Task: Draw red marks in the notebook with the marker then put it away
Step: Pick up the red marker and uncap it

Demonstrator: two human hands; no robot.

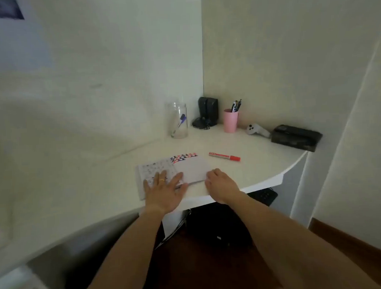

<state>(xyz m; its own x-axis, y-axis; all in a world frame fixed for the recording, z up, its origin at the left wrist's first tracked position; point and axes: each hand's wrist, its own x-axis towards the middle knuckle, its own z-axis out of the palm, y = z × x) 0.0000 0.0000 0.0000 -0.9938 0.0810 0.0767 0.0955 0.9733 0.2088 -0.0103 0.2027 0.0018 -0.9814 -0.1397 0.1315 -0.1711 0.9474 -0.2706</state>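
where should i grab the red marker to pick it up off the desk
Take the red marker at mid-barrel, pinching across its width from above. It lies flat on the desk with clear space around it, red cap toward the right. The right hand is nearer, resting at the notebook edge.

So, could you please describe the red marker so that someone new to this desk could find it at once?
Start at the white corner desk and find the open notebook near its front edge. The red marker lies flat just right of it, capped, touched by neither hand. Unlike the pens upright in the pink cup, it lies alone on the bare desktop.
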